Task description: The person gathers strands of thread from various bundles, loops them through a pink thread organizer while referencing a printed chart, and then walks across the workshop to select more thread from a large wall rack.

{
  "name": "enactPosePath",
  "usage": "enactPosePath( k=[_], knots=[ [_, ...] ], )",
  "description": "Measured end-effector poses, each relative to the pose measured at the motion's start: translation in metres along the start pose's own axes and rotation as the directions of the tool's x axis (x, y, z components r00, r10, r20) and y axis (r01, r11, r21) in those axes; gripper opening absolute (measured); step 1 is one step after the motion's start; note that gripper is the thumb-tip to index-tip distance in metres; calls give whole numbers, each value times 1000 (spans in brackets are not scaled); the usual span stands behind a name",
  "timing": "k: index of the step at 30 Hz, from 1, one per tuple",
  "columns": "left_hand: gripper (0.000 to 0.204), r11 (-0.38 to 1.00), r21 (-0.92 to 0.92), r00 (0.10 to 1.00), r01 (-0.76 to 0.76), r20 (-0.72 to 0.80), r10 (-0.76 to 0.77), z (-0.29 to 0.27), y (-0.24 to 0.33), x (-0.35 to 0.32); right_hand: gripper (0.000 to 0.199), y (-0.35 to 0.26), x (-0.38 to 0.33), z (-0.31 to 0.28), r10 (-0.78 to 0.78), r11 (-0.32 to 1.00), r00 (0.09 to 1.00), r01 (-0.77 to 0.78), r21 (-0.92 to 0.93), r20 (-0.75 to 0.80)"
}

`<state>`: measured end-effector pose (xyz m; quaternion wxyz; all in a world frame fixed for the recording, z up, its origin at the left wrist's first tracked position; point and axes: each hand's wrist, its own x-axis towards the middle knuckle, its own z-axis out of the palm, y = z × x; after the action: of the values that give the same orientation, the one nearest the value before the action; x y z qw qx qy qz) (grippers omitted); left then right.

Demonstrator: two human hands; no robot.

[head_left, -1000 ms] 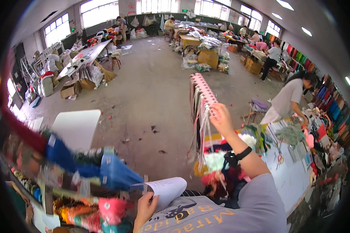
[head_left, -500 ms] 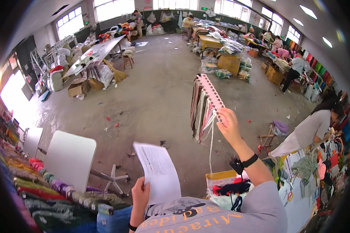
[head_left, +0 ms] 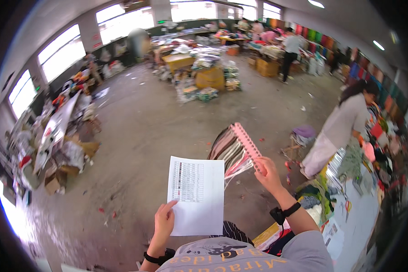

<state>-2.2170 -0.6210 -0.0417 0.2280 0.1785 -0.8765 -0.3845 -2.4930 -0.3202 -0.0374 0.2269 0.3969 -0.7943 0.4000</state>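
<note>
My left hand (head_left: 164,220) grips the left edge of a white paper sheet (head_left: 197,220), thumb side toward the page. A printed table fills the sheet's upper half. My right hand (head_left: 268,174) pinches the lower end of a pink strip with punched holes (head_left: 245,140), a thread sample card. Yarn strands (head_left: 225,152) in brown, grey, white and pink hang from its holes, slanting down to the left. Their lower ends pass close to the sheet's upper right corner, partly behind it.
On the right stands a white table (head_left: 340,245) with scissors (head_left: 348,206) and green yarn (head_left: 351,161). A person in light clothes (head_left: 337,129) bends over the goods there. A purple-topped stool (head_left: 305,132) is nearby. Farther off are goods-laden tables and cardboard boxes (head_left: 209,78).
My view has swung to the right. The sheet now faces me more squarely, its printed table in sight. The sample card has come lower, its strands swinging out to the left.
</note>
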Motion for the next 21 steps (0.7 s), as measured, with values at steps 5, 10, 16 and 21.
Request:
enactPosePath(
  k=[5,10,16,21],
  knots=[
    [32,989,-65,974,-129,178,139,72,-4,146,48,95,1,-5,430,898,902,-432,84,35],
    [27,961,-50,919,-271,282,274,153,1,275,45,194,34,2,511,858,850,-513,16,-129],
    [23,970,-23,924,-243,298,239,222,23,431,42,316,138,16,568,821,805,-568,56,-173],
    [21,996,21,976,-88,201,82,264,-1,540,42,404,223,47,523,851,847,-525,7,-97]
  ],
)
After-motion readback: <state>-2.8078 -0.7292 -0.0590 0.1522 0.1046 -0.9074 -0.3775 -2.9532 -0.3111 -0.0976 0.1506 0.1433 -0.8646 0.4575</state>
